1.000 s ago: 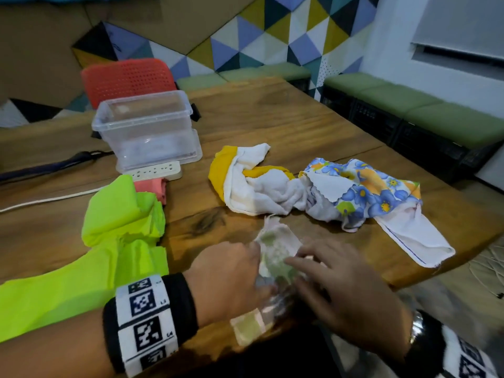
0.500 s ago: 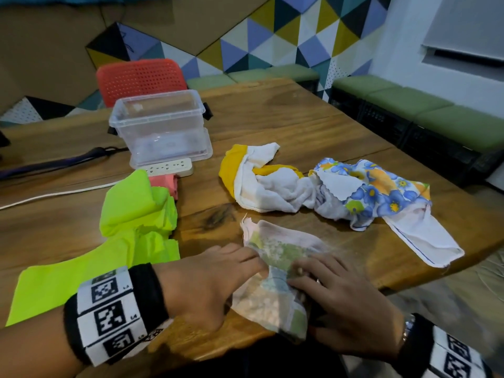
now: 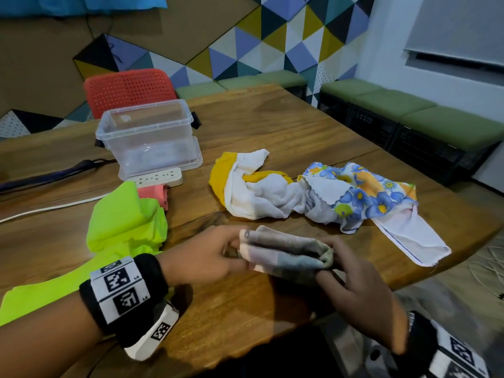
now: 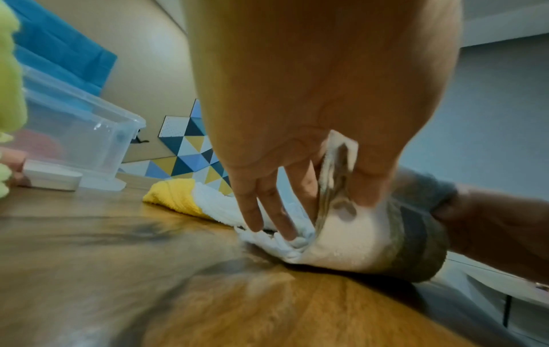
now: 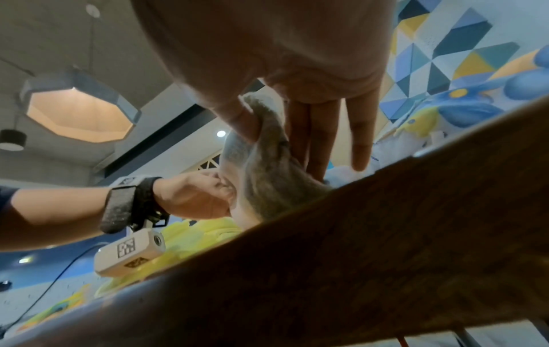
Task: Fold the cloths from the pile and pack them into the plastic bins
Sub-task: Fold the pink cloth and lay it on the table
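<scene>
My left hand [image 3: 207, 255] and right hand [image 3: 362, 290] each pinch an end of the folded cloth [image 3: 283, 255]; its pattern is blurred.

Both hands up off the table: left hand [image 3: 203, 253] pinching one end of the folded cloth [image 3: 283, 252], right hand [image 3: 360, 293] pinching the other.
</scene>
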A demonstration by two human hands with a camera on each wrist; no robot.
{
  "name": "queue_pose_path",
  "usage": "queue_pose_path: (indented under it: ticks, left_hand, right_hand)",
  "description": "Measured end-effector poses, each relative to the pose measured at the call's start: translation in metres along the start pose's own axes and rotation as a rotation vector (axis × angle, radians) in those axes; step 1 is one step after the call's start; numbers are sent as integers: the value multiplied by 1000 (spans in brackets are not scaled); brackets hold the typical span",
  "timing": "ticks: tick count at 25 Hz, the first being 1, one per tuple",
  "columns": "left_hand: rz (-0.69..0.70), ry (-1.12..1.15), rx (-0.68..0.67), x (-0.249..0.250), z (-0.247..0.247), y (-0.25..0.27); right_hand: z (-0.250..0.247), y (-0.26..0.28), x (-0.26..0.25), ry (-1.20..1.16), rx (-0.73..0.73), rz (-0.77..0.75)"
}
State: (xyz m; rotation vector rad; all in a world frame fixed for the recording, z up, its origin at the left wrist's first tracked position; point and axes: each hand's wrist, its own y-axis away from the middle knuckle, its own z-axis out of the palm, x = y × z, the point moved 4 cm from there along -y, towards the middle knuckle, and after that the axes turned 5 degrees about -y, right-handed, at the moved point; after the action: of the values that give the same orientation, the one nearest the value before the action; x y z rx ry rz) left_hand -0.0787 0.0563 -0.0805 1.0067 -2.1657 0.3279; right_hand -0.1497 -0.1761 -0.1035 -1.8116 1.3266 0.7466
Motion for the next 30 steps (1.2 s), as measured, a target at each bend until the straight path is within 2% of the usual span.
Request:
queue_pose_path:
  ticks: [2,4,5,8,11,14,17,20,23,26,30]
  left_hand:
    - [-37,104,-5,-4,4,-4]
    - [-62,89,-1,-9,9,-7]
    - [-68,65,-2,-9,11,-9]
    - [-94,34,-18,-9,16,-17]
    - [-125,-21,53,-5,14,-27]
    - [-242,-112,106,-10,17,-38]
    - [-317,-353,140,-13,21,-44]
    - [-250,-423,224,-8,21,-43]
    - [-46,-680,181,-6,26,-48]
    - [7,-616,94,-9,32,-52]
    - [49,-559,112,-8,33,-46]
  right_hand:
    - [1,4,-5,80,24,-43]
    - [1,8,-8,184,72,-102]
    - [0,10,-8,188,96,-88]
    - [-1,7,1,40,94,85]
    - [-5,-9,11,33,91,140]
    - [-7,-36,21,164,31,183]
    - [-9,-58,26,467,-43,202]
    - [-3,-71,33,575,-158,195]
    - [0,-73,42,530,-242,211]
    - [3,-69,33,462,-229,180]
    - [9,-64,18,299,-201,188]
